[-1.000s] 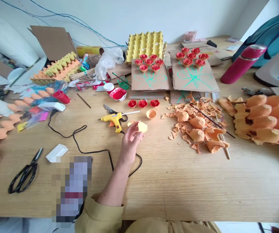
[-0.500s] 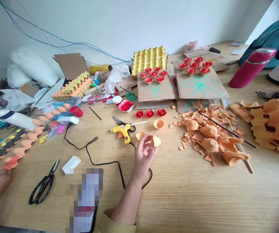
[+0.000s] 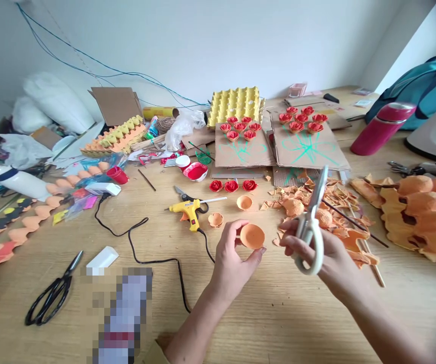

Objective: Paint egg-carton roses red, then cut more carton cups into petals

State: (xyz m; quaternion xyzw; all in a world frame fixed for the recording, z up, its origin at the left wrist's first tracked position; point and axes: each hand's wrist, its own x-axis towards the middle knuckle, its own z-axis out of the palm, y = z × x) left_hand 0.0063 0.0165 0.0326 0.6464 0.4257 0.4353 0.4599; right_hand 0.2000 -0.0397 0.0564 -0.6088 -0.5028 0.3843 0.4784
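Note:
My left hand (image 3: 233,260) pinches a small orange egg-carton cup (image 3: 252,236) between thumb and fingertips, above the wooden table (image 3: 278,313). My right hand (image 3: 326,255) grips white-handled scissors (image 3: 311,222), blades pointing up and away, just right of the cup. A heap of orange carton scraps and cut cones (image 3: 316,207) lies behind the right hand. A yellow glue gun (image 3: 189,208) rests beyond the left hand, with two loose orange cups (image 3: 244,202) near it.
Three red paper roses (image 3: 231,185) sit mid-table; cardboard sheets with more roses (image 3: 305,134) and a yellow egg tray (image 3: 235,99) stand behind. Black scissors (image 3: 53,296) lie at front left. A red flask (image 3: 383,129) and orange carton (image 3: 426,212) are right. Another person's hand shows at the left edge.
My right hand has come into view holding the white scissors beside the cup. The left hand turned the cup and drew it nearer. The view tilted up.

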